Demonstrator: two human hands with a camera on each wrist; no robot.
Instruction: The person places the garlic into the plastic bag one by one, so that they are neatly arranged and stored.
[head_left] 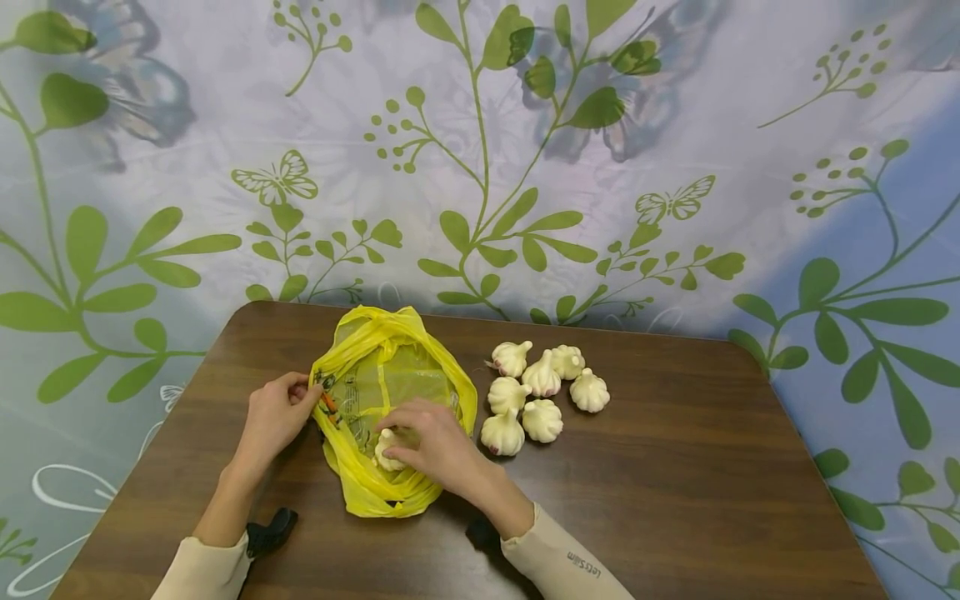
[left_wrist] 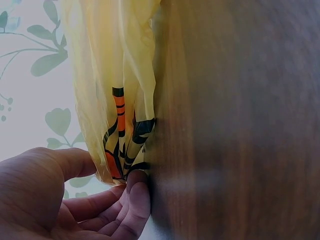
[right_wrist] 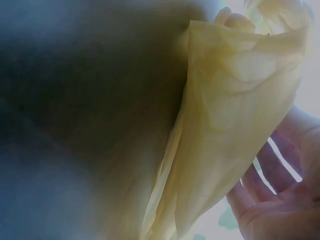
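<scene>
A yellow plastic bag (head_left: 347, 454) lies open-mouthed on the table, its rim rolled outward. My left hand (head_left: 279, 417) pinches the bag's left rim between thumb and fingers; the left wrist view shows the folded yellow film with orange and black print (left_wrist: 120, 105) between them. Over the bag's mouth, my right hand (head_left: 431, 442) holds a white garlic bulb (head_left: 388, 451) at its near side. In the right wrist view the bag's wall (right_wrist: 230, 120) hides the fingertips of that hand. Several more garlic bulbs (head_left: 542, 373) sit in a group right of the bag.
The brown wooden table (head_left: 675, 467) stretches to the right of the garlic. Its far edge meets a wall covering (head_left: 337, 125) with green leaves and butterflies. Black straps (head_left: 272, 533) sit at both wrists, by the beige sleeves (head_left: 562, 554).
</scene>
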